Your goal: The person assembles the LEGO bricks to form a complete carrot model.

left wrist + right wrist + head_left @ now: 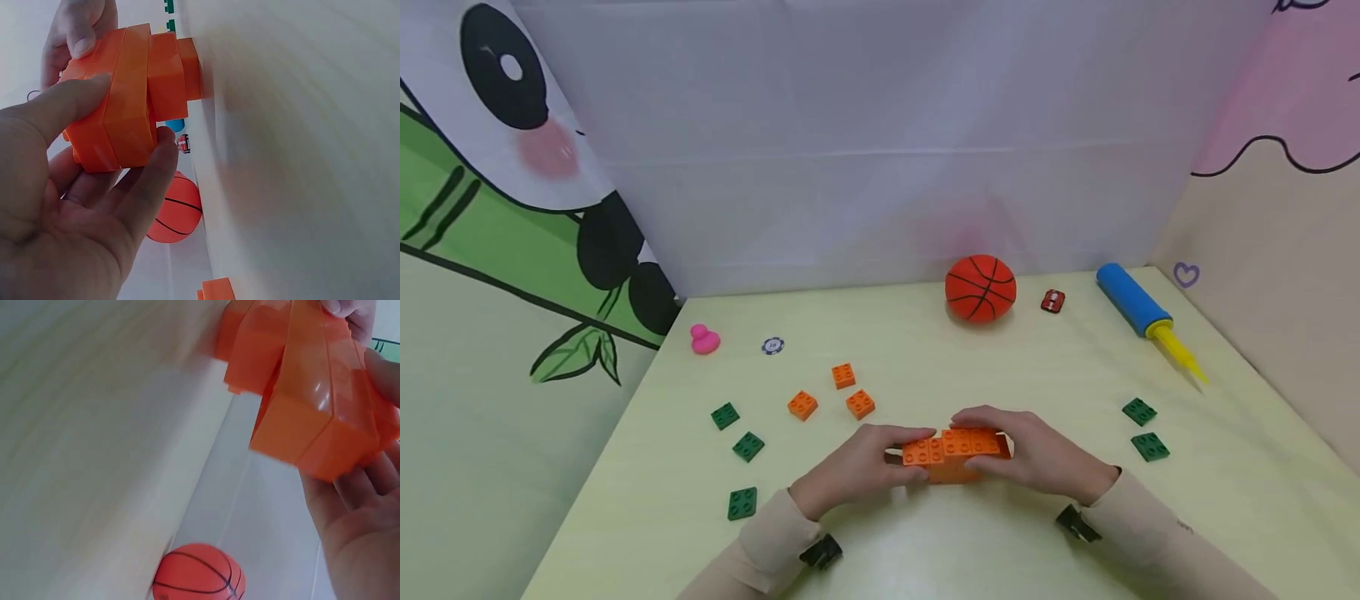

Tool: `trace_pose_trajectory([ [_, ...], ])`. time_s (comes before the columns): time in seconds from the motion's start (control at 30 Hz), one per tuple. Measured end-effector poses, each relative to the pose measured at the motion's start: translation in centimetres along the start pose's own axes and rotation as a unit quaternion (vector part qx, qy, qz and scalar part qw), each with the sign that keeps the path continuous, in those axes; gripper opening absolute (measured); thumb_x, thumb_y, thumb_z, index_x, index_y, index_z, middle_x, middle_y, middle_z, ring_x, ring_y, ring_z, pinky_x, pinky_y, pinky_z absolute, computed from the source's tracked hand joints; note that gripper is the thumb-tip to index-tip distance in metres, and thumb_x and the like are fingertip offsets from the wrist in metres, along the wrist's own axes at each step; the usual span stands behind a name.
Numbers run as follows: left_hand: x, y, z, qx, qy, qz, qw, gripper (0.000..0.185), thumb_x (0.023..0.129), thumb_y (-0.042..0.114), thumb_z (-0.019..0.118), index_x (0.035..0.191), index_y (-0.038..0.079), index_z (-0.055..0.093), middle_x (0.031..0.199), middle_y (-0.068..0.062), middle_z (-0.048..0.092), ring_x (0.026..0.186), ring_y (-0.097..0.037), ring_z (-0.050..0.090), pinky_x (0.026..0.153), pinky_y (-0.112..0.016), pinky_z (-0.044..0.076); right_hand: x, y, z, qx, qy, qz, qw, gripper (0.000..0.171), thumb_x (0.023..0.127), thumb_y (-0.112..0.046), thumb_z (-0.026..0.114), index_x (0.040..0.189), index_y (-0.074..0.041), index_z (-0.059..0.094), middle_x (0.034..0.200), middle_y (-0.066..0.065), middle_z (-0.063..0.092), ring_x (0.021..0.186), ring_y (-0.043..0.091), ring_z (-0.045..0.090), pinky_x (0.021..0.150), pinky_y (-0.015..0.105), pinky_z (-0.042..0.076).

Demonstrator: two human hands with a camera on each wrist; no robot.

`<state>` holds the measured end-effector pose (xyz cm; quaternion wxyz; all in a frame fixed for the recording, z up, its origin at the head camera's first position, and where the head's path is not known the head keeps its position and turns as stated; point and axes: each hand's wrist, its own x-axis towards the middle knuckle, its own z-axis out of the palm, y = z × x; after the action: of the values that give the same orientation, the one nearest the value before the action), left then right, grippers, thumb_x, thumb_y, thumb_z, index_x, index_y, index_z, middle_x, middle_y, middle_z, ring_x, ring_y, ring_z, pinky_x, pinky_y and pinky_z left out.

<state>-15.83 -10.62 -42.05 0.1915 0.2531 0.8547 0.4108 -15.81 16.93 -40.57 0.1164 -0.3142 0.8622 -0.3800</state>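
Note:
An orange stack of toy building bricks (953,472) is held between both hands near the front middle of the table. My left hand (868,460) grips its left end, thumb on the near side and fingers on the far side. On the right end, my right hand (1036,450) holds it the same way. From the left wrist view, long upper layers of the stack (128,94) overhang narrower bricks beneath. Those lower bricks reach down to the tabletop, though contact is hard to tell. Three loose orange bricks (843,376) lie beyond the left hand.
Green bricks (748,447) lie at left, with two more green bricks (1150,447) at right. Along the back are a pink toy (704,340), a round chip (772,346), a basketball (981,289), a small red toy car (1053,301) and a blue-and-yellow pump (1138,304).

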Motion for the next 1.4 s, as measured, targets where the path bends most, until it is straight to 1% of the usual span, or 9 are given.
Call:
trace_pose_trajectory([
  [0.2, -0.3, 0.0, -0.8, 0.028, 0.002, -0.001, 0.9996, 0.062, 0.087, 0.049, 0.073, 0.142, 0.023, 0.058, 0.137, 0.009, 0.06, 0.12, -0.009, 0.058, 0.1, -0.034, 0.05, -0.7, 0.7, -0.3, 0.001, 0.007, 0.005, 1.0, 0.054, 0.092, -0.039, 0.071, 0.141, -0.021, 0.055, 0.133, -0.011, 0.06, 0.118, 0.014, 0.057, 0.101, 0.044, 0.05],
  [0.33, -0.5, -0.7, -2.1, 0.052, 0.062, 0.004, 0.9967, 0.062, 0.088, 0.051, 0.071, 0.139, 0.018, 0.061, 0.134, 0.005, 0.063, 0.118, -0.014, 0.06, 0.1, -0.038, 0.051, -0.8, 0.9, -0.2, 0.006, 0.01, 0.0, 1.0, 0.055, 0.093, -0.038, 0.071, 0.142, -0.019, 0.054, 0.133, -0.011, 0.06, 0.118, 0.014, 0.057, 0.101, 0.042, 0.05],
  [0.53, 0.2, -1.9, -4.0, 0.182, 0.187, -0.078, 0.9622, 0.047, 0.091, 0.03, 0.075, 0.131, 0.009, 0.065, 0.129, -0.006, 0.066, 0.119, -0.028, 0.059, 0.101, -0.047, 0.05, -0.7, 1.0, 0.0, 0.008, 0.024, -0.004, 1.0, 0.054, 0.092, -0.037, 0.072, 0.14, -0.021, 0.056, 0.134, -0.011, 0.06, 0.118, 0.013, 0.057, 0.101, 0.04, 0.05],
  [0.67, 0.9, -2.5, -4.5, 0.243, 0.181, -0.141, 0.9424, 0.047, 0.089, 0.022, 0.077, 0.131, 0.003, 0.064, 0.125, -0.013, 0.066, 0.114, -0.031, 0.061, 0.098, -0.046, 0.051, -0.7, 1.2, 0.2, 0.012, 0.025, -0.002, 1.0, 0.052, 0.092, -0.038, 0.072, 0.14, -0.024, 0.056, 0.134, -0.011, 0.06, 0.118, 0.012, 0.056, 0.102, 0.039, 0.05],
  [0.73, 1.2, -2.9, -4.5, 0.253, 0.171, -0.151, 0.94, 0.046, 0.088, 0.019, 0.077, 0.129, 0.001, 0.064, 0.122, -0.014, 0.067, 0.107, -0.03, 0.062, 0.095, -0.044, 0.053, -0.7, 1.2, 0.2, 0.012, 0.024, -0.001, 1.0, 0.053, 0.092, -0.039, 0.072, 0.14, -0.024, 0.056, 0.135, -0.01, 0.06, 0.118, 0.012, 0.056, 0.102, 0.039, 0.05],
  [0.97, 2.1, -3.3, -4.4, 0.252, 0.154, -0.137, 0.9455, 0.039, 0.088, 0.017, 0.077, 0.122, -0.001, 0.067, 0.114, -0.012, 0.069, 0.091, -0.023, 0.057, 0.086, -0.039, 0.053, -0.7, 1.2, 0.2, 0.028, 0.025, 0.004, 0.999, 0.052, 0.091, -0.037, 0.073, 0.139, -0.025, 0.056, 0.136, -0.005, 0.06, 0.119, 0.014, 0.056, 0.102, 0.043, 0.049],
  [1.1, 1.8, -3.0, -4.4, 0.215, 0.154, -0.108, 0.9583, 0.04, 0.089, 0.019, 0.077, 0.125, 0.003, 0.068, 0.116, -0.007, 0.068, 0.096, -0.021, 0.058, 0.088, -0.039, 0.053, -0.6, 1.2, 0.2, 0.032, 0.022, 0.005, 0.999, 0.053, 0.092, -0.039, 0.072, 0.14, -0.023, 0.056, 0.135, -0.008, 0.06, 0.119, 0.014, 0.056, 0.102, 0.044, 0.049],
  [1.27, 0.4, -1.8, -3.5, 0.087, 0.163, -0.021, 0.9826, 0.044, 0.091, 0.023, 0.074, 0.133, 0.012, 0.064, 0.121, 0.003, 0.066, 0.107, -0.017, 0.062, 0.094, -0.04, 0.054, -0.6, 1.2, 0.2, 0.033, 0.024, 0.009, 0.999, 0.056, 0.091, -0.04, 0.072, 0.141, -0.023, 0.055, 0.132, -0.011, 0.061, 0.118, 0.014, 0.057, 0.102, 0.045, 0.049],
  [1.4, -0.3, -0.4, -2.4, 0.03, 0.141, 0.055, 0.988, 0.043, 0.093, 0.027, 0.072, 0.134, 0.018, 0.063, 0.121, 0.008, 0.064, 0.107, -0.012, 0.062, 0.092, -0.04, 0.056, -0.5, 1.3, 0.2, 0.044, 0.023, 0.016, 0.999, 0.058, 0.091, -0.04, 0.072, 0.143, -0.023, 0.052, 0.128, -0.012, 0.063, 0.116, 0.014, 0.058, 0.102, 0.047, 0.048],
])
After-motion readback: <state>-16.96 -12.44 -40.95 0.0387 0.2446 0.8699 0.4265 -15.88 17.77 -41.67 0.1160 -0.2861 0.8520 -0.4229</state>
